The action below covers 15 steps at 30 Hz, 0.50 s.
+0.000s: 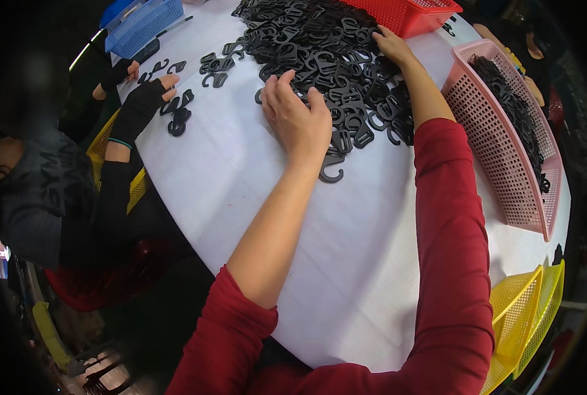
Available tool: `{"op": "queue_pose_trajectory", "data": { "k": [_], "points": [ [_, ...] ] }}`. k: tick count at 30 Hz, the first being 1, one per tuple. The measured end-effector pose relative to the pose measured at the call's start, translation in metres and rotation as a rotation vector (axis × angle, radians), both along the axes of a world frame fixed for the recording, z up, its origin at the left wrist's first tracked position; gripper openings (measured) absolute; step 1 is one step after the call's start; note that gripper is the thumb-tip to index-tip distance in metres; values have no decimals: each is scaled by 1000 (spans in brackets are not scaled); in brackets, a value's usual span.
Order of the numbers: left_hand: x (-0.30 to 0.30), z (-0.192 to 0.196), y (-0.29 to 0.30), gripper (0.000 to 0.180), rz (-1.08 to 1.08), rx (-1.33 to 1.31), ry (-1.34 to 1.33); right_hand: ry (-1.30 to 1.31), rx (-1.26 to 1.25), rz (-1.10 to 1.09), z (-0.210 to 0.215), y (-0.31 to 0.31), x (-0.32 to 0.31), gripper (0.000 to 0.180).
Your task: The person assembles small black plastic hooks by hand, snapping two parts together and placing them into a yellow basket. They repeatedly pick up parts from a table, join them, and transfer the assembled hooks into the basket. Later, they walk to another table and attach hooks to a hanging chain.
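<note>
A big heap of black plastic hooks covers the far part of the white table. My left hand lies palm down on the near edge of the heap, fingers spread over several hooks. My right hand reaches further in and rests on the pile near the red basket; whether its fingers hold a hook I cannot tell. One loose hook lies just by my left wrist.
A pink basket with black hooks stands on the right, yellow baskets at the near right edge, a blue basket far left. A person in black gloves sorts a few hooks at the left edge.
</note>
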<state>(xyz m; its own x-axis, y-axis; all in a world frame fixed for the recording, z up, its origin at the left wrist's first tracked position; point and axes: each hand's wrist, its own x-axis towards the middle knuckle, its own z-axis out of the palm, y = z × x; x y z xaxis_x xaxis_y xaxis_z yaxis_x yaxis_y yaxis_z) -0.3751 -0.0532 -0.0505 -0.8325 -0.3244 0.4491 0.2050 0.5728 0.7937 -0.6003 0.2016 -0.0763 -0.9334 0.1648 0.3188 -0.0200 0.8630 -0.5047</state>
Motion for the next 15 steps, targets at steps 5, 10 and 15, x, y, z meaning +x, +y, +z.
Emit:
{"op": "queue_pose_trajectory", "data": {
  "k": [5,10,15],
  "points": [
    [1,-1,-10,43,61,56,14,87,-278,169,13,-31,4,50],
    [-3,4,-13,49,81,-70,-105,20,-29,110,-3,-18,0,60],
    [-11,0,-29,56,112,-160,-227,11,-68,335,8,-52,33,59]
  ]
}}
